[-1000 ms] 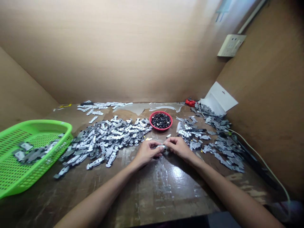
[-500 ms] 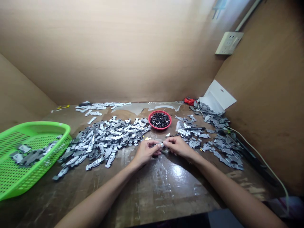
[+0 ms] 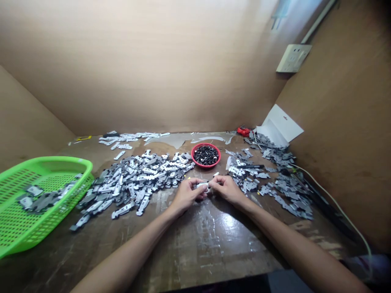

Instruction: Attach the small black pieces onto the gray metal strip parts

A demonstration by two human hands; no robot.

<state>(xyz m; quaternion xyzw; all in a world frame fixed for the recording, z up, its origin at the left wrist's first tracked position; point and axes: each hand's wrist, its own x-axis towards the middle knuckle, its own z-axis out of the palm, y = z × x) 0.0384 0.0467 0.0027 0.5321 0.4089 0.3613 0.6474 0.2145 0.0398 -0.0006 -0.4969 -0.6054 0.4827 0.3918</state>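
Two bare hands are at it at the front of the bench right now: the left hand (image 3: 187,195) and the right hand (image 3: 225,189) come in from either side and nearly meet in the middle. Between them sits a small silver piece (image 3: 203,185), pinched up just off the wood, one end in the left fingertips (image 3: 198,184) and the other against the right fingertips (image 3: 212,183). Fingers are closed on it from both sides, so most of it is hidden, and I can't make out its exact shape from here. Just above the right fingertips, a tiny white scrap (image 3: 216,174) lies on the worn wooden workbench (image 3: 210,248). Left of the hands spreads a big heap of grey and silver stamped metal parts (image 3: 134,181), and to the right a second, looser heap (image 3: 287,191) with a black marker (image 3: 250,166) lying across it. Straight ahead, a round red plastic bowl (image 3: 206,166) full of small black parts (image 3: 206,155) sits just beyond the fingers. Far left, a bright green mesh basket (image 3: 45,160) holds a few more metal pieces (image 3: 39,199).
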